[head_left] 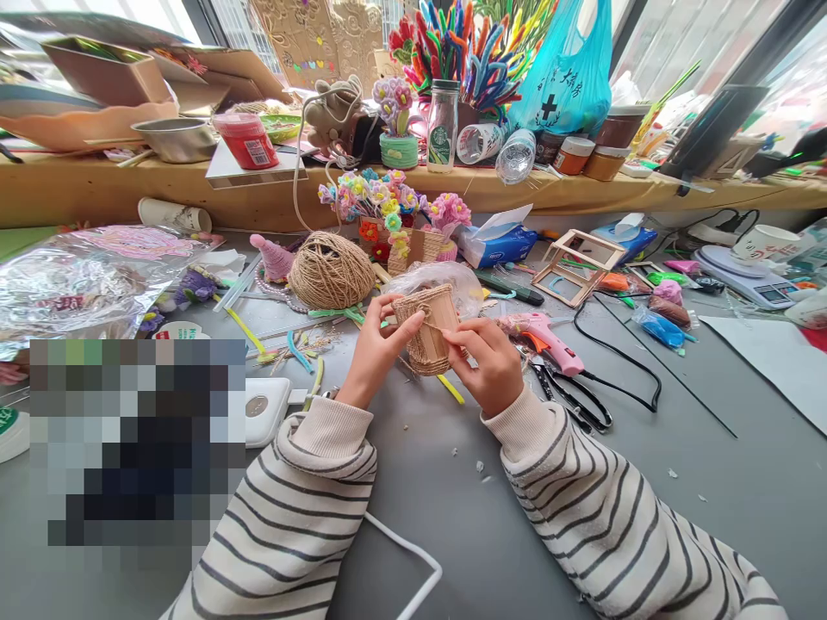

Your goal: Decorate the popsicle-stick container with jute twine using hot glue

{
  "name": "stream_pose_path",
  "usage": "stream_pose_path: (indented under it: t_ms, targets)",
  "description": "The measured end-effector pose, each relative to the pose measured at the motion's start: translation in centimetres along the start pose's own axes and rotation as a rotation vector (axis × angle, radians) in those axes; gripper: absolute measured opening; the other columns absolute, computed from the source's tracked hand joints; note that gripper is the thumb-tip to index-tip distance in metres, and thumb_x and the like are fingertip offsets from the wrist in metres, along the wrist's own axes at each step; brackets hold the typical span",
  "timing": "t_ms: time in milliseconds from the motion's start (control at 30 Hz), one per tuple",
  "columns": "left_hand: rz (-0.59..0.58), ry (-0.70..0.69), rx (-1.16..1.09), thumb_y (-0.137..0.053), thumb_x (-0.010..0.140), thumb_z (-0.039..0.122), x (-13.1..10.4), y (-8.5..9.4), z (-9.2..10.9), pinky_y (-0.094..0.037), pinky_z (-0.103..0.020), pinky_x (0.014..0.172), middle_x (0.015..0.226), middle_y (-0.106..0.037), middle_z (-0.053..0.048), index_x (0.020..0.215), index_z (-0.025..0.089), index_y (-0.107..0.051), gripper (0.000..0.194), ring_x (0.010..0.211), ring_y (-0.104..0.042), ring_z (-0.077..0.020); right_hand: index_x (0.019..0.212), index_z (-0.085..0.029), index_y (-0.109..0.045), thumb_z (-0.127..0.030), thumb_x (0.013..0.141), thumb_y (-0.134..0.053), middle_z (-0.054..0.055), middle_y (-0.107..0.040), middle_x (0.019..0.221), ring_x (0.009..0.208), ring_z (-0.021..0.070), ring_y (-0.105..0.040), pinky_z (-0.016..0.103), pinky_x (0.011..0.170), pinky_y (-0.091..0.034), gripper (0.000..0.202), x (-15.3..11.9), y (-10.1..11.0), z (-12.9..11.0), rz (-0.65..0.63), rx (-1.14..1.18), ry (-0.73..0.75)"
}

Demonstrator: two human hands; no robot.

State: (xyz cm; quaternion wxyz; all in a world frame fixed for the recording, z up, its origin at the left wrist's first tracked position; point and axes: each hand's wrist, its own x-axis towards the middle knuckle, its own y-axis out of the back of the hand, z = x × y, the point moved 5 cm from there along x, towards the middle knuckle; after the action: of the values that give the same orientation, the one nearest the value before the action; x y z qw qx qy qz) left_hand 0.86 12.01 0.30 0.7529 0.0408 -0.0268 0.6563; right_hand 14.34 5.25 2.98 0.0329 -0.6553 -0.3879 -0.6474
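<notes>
A small wooden piece (439,325) with twine wrapped along its edges is held up over the grey table. My left hand (381,344) grips its left side, thumb on the front face. At its right edge my right hand (488,357) pinches a thin strand of twine that runs across the wood. Behind my left hand sits a ball of twine (332,269). A pink glue gun (549,337) lies just right of my right hand, and a clear plastic bag (465,288) is behind the wooden piece.
Scissors (575,400) and a black cable lie right of my right hand. A white square device (266,412) is near my left wrist. Farther back are pipe-cleaner flowers (388,202), a small wooden frame (578,265) and a white scale (743,277). A crowded ledge (258,194) runs behind.
</notes>
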Motion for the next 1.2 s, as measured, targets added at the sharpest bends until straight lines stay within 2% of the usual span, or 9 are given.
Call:
stream_pose_path:
  t_ms: [200, 367, 567, 933, 1200]
  targets:
    - [0.007, 0.008, -0.004, -0.063, 0.064, 0.041, 0.0, 0.0, 0.0, -0.045, -0.020, 0.059, 0.098, -0.049, -0.002, 0.098, 0.023, -0.044, 0.042, 0.072, -0.055, -0.0104, 0.080, -0.013, -0.065, -0.009, 0.075, -0.053, 0.007, -0.064, 0.073, 0.067, 0.0145, -0.057, 0.025, 0.064, -0.048, 0.014, 0.3, 0.5, -1.0, -0.037, -0.193, 0.160]
    - [0.016, 0.017, 0.000, -0.062, 0.064, 0.041, 0.0, 0.0, 0.0, -0.045, -0.020, 0.060, 0.099, -0.050, -0.003, 0.098, 0.023, -0.044, 0.043, 0.072, -0.055, -0.0107, 0.090, -0.014, -0.065, -0.011, 0.076, -0.051, 0.006, -0.064, 0.074, 0.068, 0.0145, -0.057, 0.025, 0.065, -0.047, 0.020, 0.0, 0.7, -1.2, -0.074, -0.257, 0.205]
    - [0.007, 0.022, -0.007, -0.062, 0.064, 0.042, 0.1, 0.1, -0.1, -0.046, -0.022, 0.061, 0.098, -0.051, -0.003, 0.099, 0.022, -0.044, 0.044, 0.073, -0.056, -0.0117, 0.106, -0.011, -0.060, -0.010, 0.075, -0.044, 0.006, -0.062, 0.074, 0.065, 0.0149, -0.053, 0.027, 0.063, -0.045, 0.034, -0.9, 0.4, -1.4, -0.157, -0.269, 0.183]
    - [0.011, 0.031, 0.001, -0.062, 0.065, 0.042, 0.1, 0.1, -0.2, -0.044, -0.020, 0.061, 0.097, -0.048, -0.002, 0.099, 0.023, -0.044, 0.044, 0.071, -0.053, -0.0098, 0.112, -0.010, -0.056, -0.009, 0.073, -0.044, 0.008, -0.057, 0.077, 0.072, 0.0175, -0.049, 0.028, 0.066, -0.045, 0.041, -1.6, 0.1, -1.1, -0.220, -0.215, 0.099]
    - [0.002, 0.040, -0.026, -0.062, 0.064, 0.042, 0.0, 0.0, 0.0, -0.045, -0.021, 0.061, 0.098, -0.049, -0.002, 0.099, 0.023, -0.043, 0.045, 0.074, -0.055, -0.0112, 0.112, -0.010, -0.056, -0.011, 0.074, -0.044, 0.008, -0.056, 0.075, 0.070, 0.0175, -0.049, 0.028, 0.065, -0.045, 0.040, -1.7, 0.0, -1.0, -0.216, -0.207, 0.108]
